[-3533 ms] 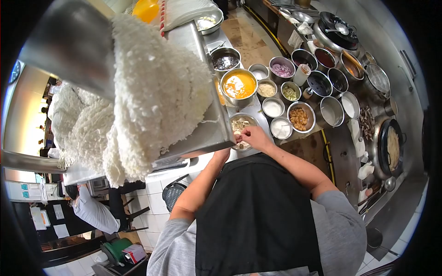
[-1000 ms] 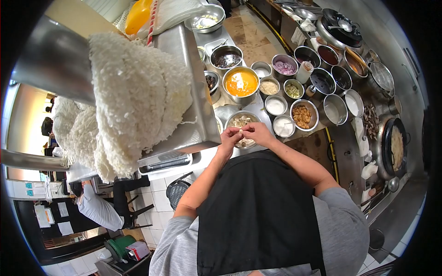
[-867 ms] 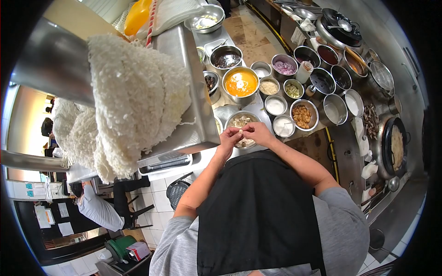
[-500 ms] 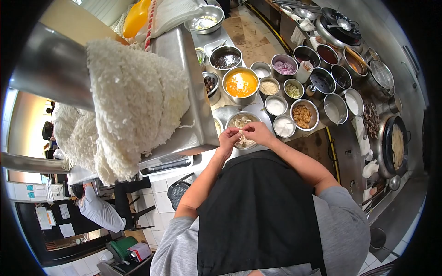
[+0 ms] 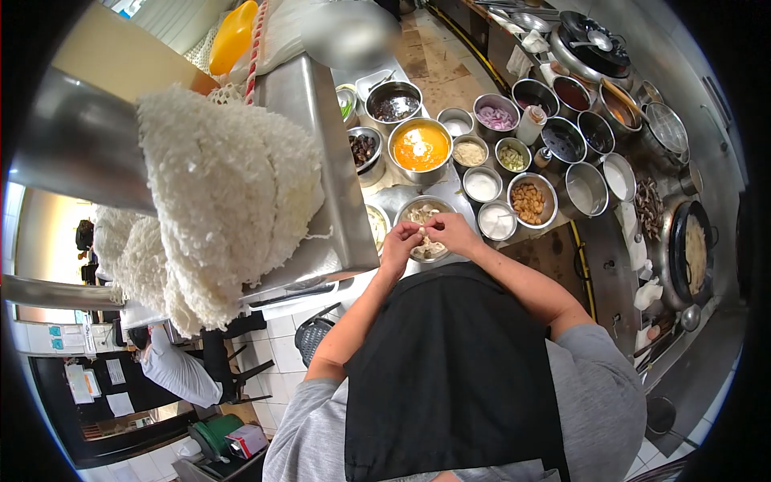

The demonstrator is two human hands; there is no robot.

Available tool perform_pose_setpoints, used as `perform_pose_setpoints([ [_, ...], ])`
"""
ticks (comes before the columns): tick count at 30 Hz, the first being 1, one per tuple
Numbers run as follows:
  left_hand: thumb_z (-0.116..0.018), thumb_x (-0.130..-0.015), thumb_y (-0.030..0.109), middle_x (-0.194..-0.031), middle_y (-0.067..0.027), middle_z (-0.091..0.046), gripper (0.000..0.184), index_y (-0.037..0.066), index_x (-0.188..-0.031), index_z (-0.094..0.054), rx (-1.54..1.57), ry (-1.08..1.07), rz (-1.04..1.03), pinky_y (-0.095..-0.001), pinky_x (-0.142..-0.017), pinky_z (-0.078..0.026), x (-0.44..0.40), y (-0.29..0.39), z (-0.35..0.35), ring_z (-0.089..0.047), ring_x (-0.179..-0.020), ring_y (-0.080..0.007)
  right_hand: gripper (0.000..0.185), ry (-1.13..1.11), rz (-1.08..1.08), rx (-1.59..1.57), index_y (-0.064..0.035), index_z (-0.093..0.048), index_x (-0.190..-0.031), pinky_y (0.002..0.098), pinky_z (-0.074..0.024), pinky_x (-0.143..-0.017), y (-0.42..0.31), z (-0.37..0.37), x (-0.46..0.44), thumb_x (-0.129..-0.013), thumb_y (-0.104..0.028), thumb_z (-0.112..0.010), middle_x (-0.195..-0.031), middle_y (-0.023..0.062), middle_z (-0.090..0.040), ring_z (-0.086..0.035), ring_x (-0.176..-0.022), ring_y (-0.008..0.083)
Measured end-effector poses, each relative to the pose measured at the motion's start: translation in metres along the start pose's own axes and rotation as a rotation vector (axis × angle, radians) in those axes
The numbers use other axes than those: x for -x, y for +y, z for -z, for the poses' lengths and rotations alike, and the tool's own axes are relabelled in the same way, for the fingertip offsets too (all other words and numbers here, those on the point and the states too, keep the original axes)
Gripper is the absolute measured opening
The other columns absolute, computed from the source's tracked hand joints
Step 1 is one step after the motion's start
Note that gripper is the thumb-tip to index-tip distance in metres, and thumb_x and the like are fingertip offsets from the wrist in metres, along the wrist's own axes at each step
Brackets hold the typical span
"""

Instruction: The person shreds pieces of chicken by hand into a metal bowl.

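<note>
Over a metal bowl [image 5: 448, 207] of pale, torn-looking pieces [image 5: 421, 212], my left hand [image 5: 399, 243] and my right hand [image 5: 454, 234] meet fingertip to fingertip. Both are closed in a pinch around a small pale piece, whose kind I cannot make out. My fingers partly cover the bowl's contents. Just left of this bowl stands another bowl [image 5: 377, 210] with pale food. Behind it is a pot of orange liquid [image 5: 420, 147]. To the right are containers of white powder [image 5: 496, 221] and a bowl of golden-brown chunks [image 5: 530, 202].
A metal shelf [image 5: 337, 201] with shaggy white cloths [image 5: 233, 185] juts in close on the left. Sliced purple onion [image 5: 496, 118], dark sauces and a squeeze bottle [image 5: 531, 125] stand farther back. Woks [image 5: 692, 249] line the right. A seated person [image 5: 178, 365] is at lower left.
My hands stay pinched together over the bowl, with only slight finger movement. The shelf and cloths have shifted a little left in view. A blur now covers the far metal bowl.
</note>
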State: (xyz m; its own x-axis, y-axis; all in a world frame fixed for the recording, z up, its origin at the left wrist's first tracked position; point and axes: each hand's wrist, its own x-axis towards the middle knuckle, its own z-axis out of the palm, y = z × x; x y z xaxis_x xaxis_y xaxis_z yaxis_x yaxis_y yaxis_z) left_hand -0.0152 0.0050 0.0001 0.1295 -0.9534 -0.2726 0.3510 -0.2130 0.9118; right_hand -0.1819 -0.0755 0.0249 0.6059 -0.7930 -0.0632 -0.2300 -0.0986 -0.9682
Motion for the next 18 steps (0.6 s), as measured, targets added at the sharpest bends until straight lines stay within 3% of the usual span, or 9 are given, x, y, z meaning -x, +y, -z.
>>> perform_pose_setpoints([
  [7, -0.064, -0.089, 0.004, -0.095, -0.0068, -0.066, 0.018, -0.001, -0.105, -0.059, 0.030, 0.009, 0.006, -0.0244, -0.076, -0.052, -0.0003, 0.0002, -0.0025, -0.062, -0.083, -0.0114, 0.018, 0.021, 0.012, 0.041, 0.0016, -0.070, -0.095, 0.0267, -0.0512, -0.066, 0.0025, -0.0037, -0.0009, -0.083, -0.010, -0.063, -0.078, 0.0080, -0.069, -0.063, -0.071, 0.0106],
  [13, -0.064, -0.090, 0.005, -0.094, -0.0093, -0.066, 0.014, -0.001, -0.101, -0.058, 0.183, 0.050, 0.044, -0.0267, -0.075, -0.054, -0.0027, 0.0050, -0.0033, -0.064, -0.083, -0.0144, 0.020, -0.025, -0.015, -0.153, 0.0021, -0.069, -0.099, 0.0273, -0.0529, -0.070, -0.0005, -0.0093, 0.0023, -0.084, -0.011, -0.065, -0.085, 0.0087, -0.070, -0.065, -0.078, 0.0118],
  [18, -0.063, -0.090, 0.005, -0.092, -0.0097, -0.065, 0.012, 0.000, -0.099, -0.056, 0.246, 0.056, 0.057, -0.0286, -0.075, -0.055, -0.0017, 0.0073, -0.0044, -0.064, -0.083, -0.0164, 0.017, 0.062, 0.130, 0.079, 0.0029, -0.066, -0.093, 0.0283, -0.0516, -0.066, -0.0011, -0.0088, 0.0024, -0.083, -0.011, -0.066, -0.079, 0.0092, -0.068, -0.064, -0.073, 0.0122],
])
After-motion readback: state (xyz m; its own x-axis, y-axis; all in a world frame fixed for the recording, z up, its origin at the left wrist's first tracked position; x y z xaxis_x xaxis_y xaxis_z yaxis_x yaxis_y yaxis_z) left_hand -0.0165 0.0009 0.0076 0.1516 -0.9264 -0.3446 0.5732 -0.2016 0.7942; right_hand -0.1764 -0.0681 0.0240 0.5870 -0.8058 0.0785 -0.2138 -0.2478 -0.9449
